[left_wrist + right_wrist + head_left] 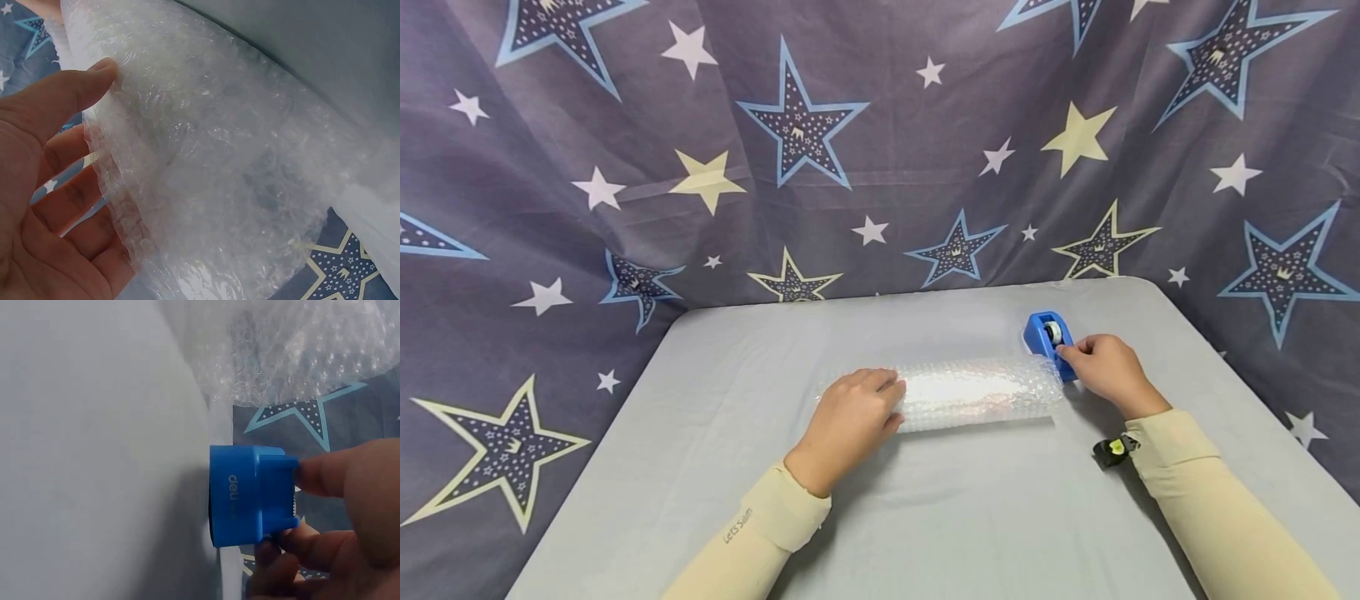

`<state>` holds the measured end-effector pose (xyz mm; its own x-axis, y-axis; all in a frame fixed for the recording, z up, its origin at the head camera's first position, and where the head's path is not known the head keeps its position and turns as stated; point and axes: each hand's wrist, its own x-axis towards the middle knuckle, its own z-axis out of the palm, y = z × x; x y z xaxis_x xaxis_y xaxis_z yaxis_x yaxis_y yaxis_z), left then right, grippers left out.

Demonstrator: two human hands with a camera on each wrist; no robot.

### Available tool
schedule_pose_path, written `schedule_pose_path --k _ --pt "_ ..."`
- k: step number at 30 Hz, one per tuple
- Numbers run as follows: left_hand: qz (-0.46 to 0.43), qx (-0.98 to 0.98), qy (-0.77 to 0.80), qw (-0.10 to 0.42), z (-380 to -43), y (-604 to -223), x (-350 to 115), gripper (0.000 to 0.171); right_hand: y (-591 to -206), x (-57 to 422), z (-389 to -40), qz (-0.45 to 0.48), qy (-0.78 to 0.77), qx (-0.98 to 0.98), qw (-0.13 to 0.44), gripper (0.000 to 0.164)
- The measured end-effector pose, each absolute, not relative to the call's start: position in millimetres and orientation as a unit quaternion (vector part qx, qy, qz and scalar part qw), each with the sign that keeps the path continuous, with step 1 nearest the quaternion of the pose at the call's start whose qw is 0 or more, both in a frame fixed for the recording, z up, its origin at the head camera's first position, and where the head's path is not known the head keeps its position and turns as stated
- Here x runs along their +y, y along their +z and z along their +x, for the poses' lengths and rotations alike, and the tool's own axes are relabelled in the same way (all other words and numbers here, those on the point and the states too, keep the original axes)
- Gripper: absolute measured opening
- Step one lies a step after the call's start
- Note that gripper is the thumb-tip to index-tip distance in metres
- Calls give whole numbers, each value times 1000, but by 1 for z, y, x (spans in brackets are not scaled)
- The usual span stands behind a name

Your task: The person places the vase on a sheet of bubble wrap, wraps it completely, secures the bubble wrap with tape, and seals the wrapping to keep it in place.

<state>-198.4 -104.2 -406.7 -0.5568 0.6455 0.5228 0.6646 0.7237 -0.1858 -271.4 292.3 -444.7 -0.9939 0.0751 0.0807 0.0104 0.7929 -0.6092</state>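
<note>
A roll of clear bubble wrap (973,392) lies across the middle of the table, with something pale and shiny showing through it. My left hand (853,421) holds its left end; in the left wrist view the thumb (94,78) lies on the near side of the wrap, with the fingers curled behind its edge. Just beyond the roll's right end stands a blue tape dispenser (1039,335) with a small tape roll (1054,332) in it. My right hand (1105,371) grips the dispenser's cutter end, thumb on one side and fingers on the other.
A pale grey cloth covers the table (737,533). Behind and beside it hangs a dark curtain (880,150) printed with stars. A small black device (1112,451) with a yellow-green mark sits by the right sleeve cuff (1176,437).
</note>
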Motion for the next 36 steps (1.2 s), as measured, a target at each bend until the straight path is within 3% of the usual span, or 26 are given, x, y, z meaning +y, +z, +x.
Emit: schedule_pose_path --k 15,36 --pt "-371 -882 -10 292 -199 -407 -104 31 -443 290 -272 -68 421 -904 19 43" --pt "-370 -882 -10 292 -199 -407 -104 31 -441 288 -272 -76 438 -896 -8 50"
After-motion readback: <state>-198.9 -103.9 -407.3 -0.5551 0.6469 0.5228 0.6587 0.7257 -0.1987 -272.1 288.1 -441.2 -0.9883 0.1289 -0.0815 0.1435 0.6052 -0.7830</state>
